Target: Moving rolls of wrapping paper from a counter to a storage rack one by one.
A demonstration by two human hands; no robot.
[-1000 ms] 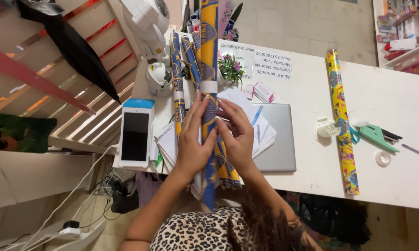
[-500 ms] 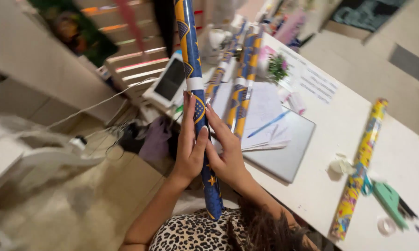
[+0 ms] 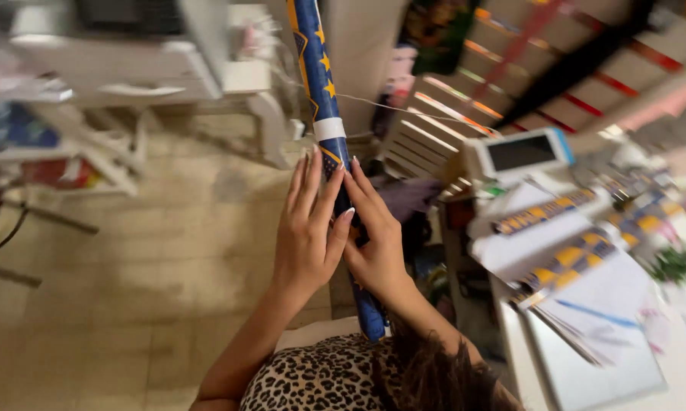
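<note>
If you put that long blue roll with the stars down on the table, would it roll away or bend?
The blue star-patterned roll is a long round tube, so it would probably roll if laid down. It stays straight between the left hand and right hand, so it seems fairly stiff. It is likely light, being paper.

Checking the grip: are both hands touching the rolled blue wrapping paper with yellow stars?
Touching. The head view shows the left hand and right hand pressed around the rolled blue wrapping paper with yellow stars, fingers on it.
</note>
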